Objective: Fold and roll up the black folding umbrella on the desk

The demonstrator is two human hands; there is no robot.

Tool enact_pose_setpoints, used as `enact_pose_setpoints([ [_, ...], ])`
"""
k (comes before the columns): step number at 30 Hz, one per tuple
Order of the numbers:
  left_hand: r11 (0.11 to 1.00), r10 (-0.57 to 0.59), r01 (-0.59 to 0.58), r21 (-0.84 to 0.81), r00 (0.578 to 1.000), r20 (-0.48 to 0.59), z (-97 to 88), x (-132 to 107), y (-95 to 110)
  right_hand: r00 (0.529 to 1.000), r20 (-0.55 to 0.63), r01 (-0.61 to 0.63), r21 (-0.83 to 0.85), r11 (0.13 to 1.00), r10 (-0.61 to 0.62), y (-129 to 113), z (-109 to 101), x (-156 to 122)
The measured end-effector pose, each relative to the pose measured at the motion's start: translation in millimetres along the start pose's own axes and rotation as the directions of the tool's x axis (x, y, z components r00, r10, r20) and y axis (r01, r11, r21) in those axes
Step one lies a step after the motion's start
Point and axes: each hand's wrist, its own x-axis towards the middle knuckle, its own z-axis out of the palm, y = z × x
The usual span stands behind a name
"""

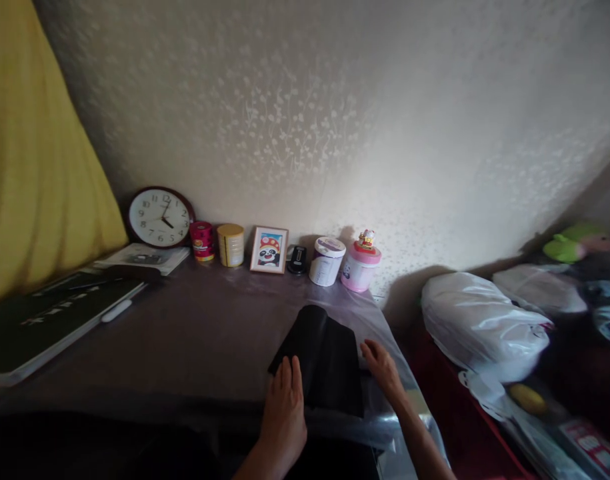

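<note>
A folded black cloth lies on the purple-grey table near its front right corner. My left hand rests flat on the cloth's near left edge, fingers stretched out together. My right hand touches the cloth's right edge, fingers loosely extended and slightly curled. Neither hand holds anything that I can see.
Along the wall stand a round clock, a red tin, a yellow tin, a framed panda picture, a white tub and a pink jar. A dark board lies left. White plastic bags sit right of the table.
</note>
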Motion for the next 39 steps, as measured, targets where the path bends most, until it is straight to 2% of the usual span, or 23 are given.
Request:
enact_pose_setpoints([
  [2, 1.0, 0.005, -0.005, 0.026, 1.0, -0.017, -1.2, -1, -1, 0.983, 0.156, -0.121, 0.137, 0.983, 0.099, -3, -6, -10],
  [4, 0.999, 0.01, -0.009, 0.038, 0.999, -0.037, -1.6, -2, -1, 0.965, 0.227, -0.179, 0.217, 0.96, 0.129, -12, -8, -17],
  [10, 1.0, 0.017, -0.017, 0.001, 0.999, -0.032, -2.3, -4, -3, 0.986, 0.163, -0.073, 0.22, 0.973, 0.037, -36, -6, -24],
  [15, 0.999, -0.002, 0.0, -0.04, 0.999, -0.047, 1.2, -4, -4, 0.977, 0.211, -0.062, 0.289, 0.955, -0.001, -51, -3, -22],
  [21, 0.997, -0.008, 0.002, -0.075, 0.997, -0.083, 8.7, -1, -4, 0.952, 0.294, -0.1, 0.562, 0.821, -0.085, -92, 5, -9],
  [25, 0.999, -0.02, 0.014, -0.049, 0.994, -0.112, 11.6, 1, -3, 0.927, 0.349, -0.142, 0.664, 0.734, -0.137, -119, 23, -3],
  [27, 0.999, -0.02, 0.015, -0.035, 0.992, -0.125, 13.7, 1, -3, 0.918, 0.365, -0.149, 0.679, 0.719, -0.154, -127, 36, -1],
  [30, 1.0, -0.01, 0.008, -0.02, 0.991, -0.135, 17.2, 2, -4, 0.92, 0.358, -0.121, 0.648, 0.752, -0.16, -130, 55, 3],
  [33, 1.0, -0.001, -0.001, -0.015, 0.994, -0.114, 19.2, 4, -5, 0.931, 0.331, -0.058, 0.557, 0.828, -0.157, -127, 71, 10],
  [36, 1.0, 0.014, -0.016, -0.023, 0.995, -0.099, 21.1, 5, -6, 0.943, 0.3, 0.017, 0.396, 0.918, -0.147, -123, 80, 16],
  [39, 0.999, 0.028, -0.033, -0.029, 0.991, -0.132, 23.3, 3, -11, 0.941, 0.315, 0.028, 0.28, 0.96, -0.119, -123, 84, 17],
])
